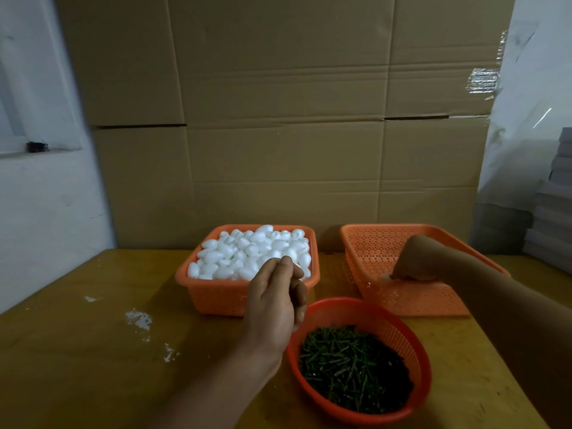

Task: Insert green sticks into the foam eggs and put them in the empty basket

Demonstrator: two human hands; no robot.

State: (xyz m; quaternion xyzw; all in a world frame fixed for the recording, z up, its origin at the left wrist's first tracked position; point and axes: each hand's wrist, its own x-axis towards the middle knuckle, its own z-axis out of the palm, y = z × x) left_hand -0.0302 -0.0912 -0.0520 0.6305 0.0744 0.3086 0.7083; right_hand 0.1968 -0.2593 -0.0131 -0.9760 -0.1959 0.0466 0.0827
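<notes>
A square orange basket (216, 297) at centre left is heaped with white foam eggs (247, 252). My left hand (275, 301) hovers over its front right corner, fingers curled around a foam egg that shows only as a white sliver. A round red basket (399, 326) nearest to me holds green sticks (349, 363). The empty orange basket (371, 243) stands tilted at the right. My right hand (418, 258) reaches into it, knuckles up, and grips a white foam egg (386, 276) against the basket's lower wall. Any stick in that egg is hidden.
The baskets stand on a yellow-brown wooden table (93, 351) with white smears (139, 318) at its left. Large cardboard sheets (278, 119) rise right behind the baskets. Stacked grey boards (554, 212) sit at the far right edge.
</notes>
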